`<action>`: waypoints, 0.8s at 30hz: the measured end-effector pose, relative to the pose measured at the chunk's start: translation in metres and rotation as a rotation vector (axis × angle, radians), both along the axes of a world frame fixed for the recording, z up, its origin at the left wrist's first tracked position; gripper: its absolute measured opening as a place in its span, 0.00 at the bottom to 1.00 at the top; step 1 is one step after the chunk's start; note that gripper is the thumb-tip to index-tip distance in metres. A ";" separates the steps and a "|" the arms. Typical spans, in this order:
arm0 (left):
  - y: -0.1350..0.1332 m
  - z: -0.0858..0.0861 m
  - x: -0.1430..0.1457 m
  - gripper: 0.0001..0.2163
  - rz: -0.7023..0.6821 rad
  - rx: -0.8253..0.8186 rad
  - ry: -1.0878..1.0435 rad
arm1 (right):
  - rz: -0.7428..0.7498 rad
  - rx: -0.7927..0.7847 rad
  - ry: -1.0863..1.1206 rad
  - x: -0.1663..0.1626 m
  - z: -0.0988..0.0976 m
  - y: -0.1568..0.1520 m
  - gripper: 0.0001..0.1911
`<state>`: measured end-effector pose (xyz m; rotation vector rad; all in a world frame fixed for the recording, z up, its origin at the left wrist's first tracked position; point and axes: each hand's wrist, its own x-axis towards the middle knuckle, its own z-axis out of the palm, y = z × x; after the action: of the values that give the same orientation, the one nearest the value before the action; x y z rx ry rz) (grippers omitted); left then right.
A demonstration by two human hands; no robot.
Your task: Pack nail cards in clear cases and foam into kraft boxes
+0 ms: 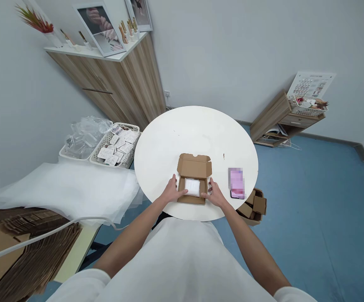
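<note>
A small brown cardboard box (195, 167) lies on the round white table (197, 126), its lid folded back away from me. Inside sits a white wrapped packet (192, 187). My left hand (171, 191) grips the box's left wall, fingers along the outside and thumb reaching over the edge towards the packet. On the opposite side, my right hand (215, 193) holds the right wall the same way, its thumb over the rim. A phone (237, 183) with a blurred pinkish screen rests to the right of the box.
Left of the table are baskets of cards (119, 147) and clear plastic packaging (86, 136), white sheets (68, 188) and stacked flat cardboard (43, 247). A carton of boxes (255, 206) stands on the floor at right. Wooden cabinets (112, 84) line the wall.
</note>
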<state>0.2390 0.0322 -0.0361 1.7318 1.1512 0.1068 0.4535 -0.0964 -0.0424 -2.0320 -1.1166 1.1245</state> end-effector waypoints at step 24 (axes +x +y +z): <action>0.048 0.024 0.015 0.29 0.117 -0.089 -0.082 | -0.169 0.092 0.011 0.020 0.026 0.046 0.12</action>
<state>0.2541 0.0802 -0.0116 1.5681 1.1795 0.1937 0.4733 -0.0504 -0.0163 -2.0043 -0.9536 0.9817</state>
